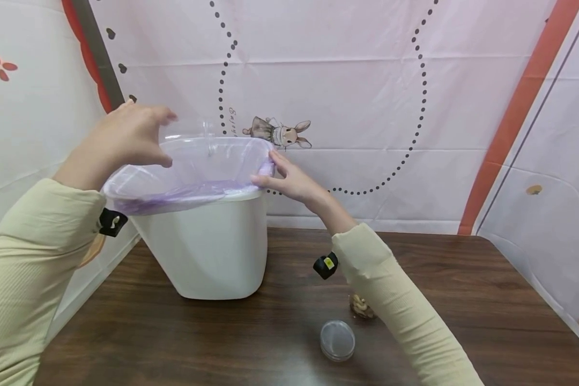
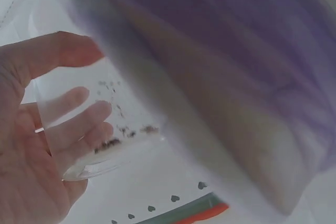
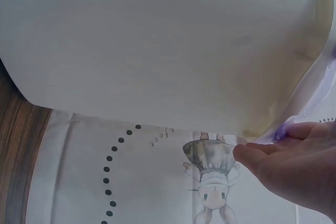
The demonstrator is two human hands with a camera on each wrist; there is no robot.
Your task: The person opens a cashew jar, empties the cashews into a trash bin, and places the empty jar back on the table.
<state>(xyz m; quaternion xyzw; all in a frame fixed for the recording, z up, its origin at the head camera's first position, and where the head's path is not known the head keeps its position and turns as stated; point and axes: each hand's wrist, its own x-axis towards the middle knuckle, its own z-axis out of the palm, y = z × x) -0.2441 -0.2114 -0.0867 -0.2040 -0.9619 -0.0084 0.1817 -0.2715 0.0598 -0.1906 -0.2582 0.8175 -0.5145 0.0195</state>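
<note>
My left hand grips a clear jar, tipped on its side over the mouth of a white trash bin. In the left wrist view, the thumb and fingers curl round the jar, and dark crumbs lie inside near its base. A purple bin liner is folded over the bin's rim. At the rim's right side, my right hand holds the edge and the liner, thumb toward the front. The right wrist view has this hand against the rim, by the bunched purple liner.
On the dark wooden table a round clear lid lies at the front. A small clear container with pale brown, nut-like pieces stands behind it, partly covered by the right sleeve. Printed cloth hangs close behind the bin.
</note>
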